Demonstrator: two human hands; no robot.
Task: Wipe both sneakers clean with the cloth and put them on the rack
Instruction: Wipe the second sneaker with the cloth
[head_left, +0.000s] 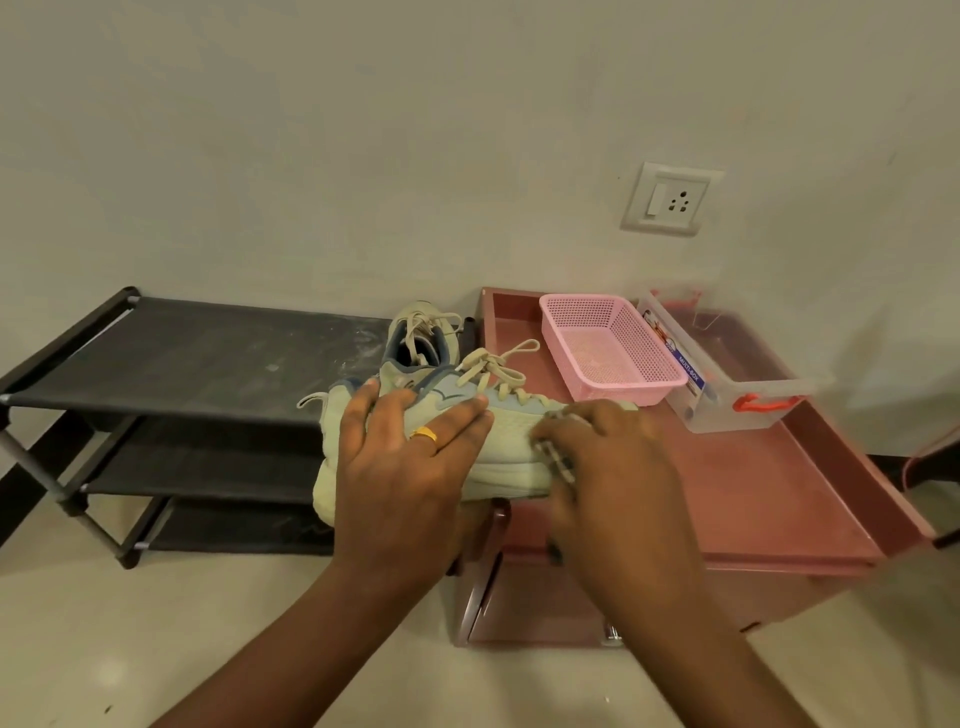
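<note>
The left hand (410, 457) lies flat on the sneaker (511, 467), fingers straight, pressing it down. The right hand (613, 467) squeezes the checked cloth (563, 462) against the shoe's front, at 3 o'clock from the left hand. The sneaker seems to sit on the red table's (753, 483) edge, with the rack (208, 358) at 9 o'clock. A hard rub could push it off. The loose laces (493, 369) might catch the cloth. The second sneaker (421, 338) sits on the rack at 12 o'clock, and a bump could knock it.
</note>
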